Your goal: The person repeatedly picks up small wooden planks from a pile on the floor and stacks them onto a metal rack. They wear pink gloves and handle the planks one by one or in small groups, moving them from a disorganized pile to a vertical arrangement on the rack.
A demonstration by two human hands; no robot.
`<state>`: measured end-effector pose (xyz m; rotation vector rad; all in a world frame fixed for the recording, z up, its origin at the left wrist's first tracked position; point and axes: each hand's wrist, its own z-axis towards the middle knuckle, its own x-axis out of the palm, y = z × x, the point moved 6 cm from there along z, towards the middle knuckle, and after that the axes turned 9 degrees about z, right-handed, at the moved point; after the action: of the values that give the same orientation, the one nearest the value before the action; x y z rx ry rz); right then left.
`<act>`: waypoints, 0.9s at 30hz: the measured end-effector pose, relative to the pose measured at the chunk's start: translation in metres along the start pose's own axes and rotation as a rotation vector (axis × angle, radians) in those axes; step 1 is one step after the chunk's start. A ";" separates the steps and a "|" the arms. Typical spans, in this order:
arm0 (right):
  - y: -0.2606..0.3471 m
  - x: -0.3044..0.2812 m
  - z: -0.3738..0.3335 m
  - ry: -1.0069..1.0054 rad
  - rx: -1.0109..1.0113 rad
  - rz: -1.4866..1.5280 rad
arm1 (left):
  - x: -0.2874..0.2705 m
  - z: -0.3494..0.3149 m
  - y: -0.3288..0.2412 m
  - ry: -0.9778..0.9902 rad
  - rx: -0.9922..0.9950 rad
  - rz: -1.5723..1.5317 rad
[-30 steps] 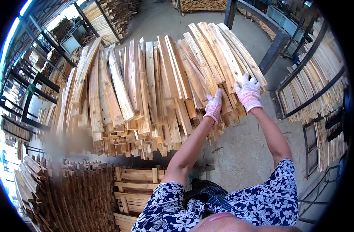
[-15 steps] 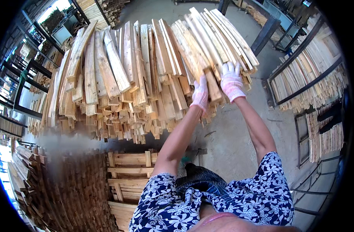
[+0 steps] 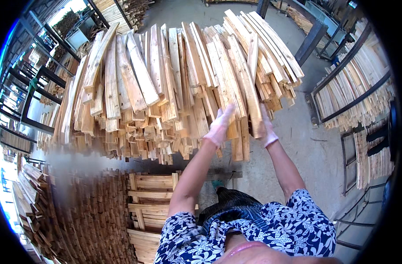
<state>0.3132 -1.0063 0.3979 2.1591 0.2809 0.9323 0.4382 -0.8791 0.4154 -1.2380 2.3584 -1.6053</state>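
Slats (image 3: 348, 80) are held in a metal rack (image 3: 359, 95) right of the lumber stack (image 3: 154, 86), at whose near edge several boards (image 3: 249, 101) are clasped between the straight-fingered left hand (image 3: 220, 126) and right hand (image 3: 267, 128).

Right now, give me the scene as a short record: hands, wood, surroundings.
left hand: light glove, fingers extended, at the left side of the gathered boards
right hand: light glove, against their right side, fingers partly hidden
gathered boards: several long pieces, between the hands, near ends jutting toward the wearer
wood pile: long, uneven boards, left of the hands
right side: more boards inside a dark metal frame
lower left: darker stacked wood
floor: grey
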 end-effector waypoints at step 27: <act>-0.324 0.077 -0.294 0.290 0.318 -0.138 | -0.168 -0.396 0.189 -0.143 -0.240 0.827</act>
<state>0.1911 -0.5835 0.3389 2.2470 0.7555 1.1850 0.2696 -0.4418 0.3845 -0.2614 2.4946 -0.9524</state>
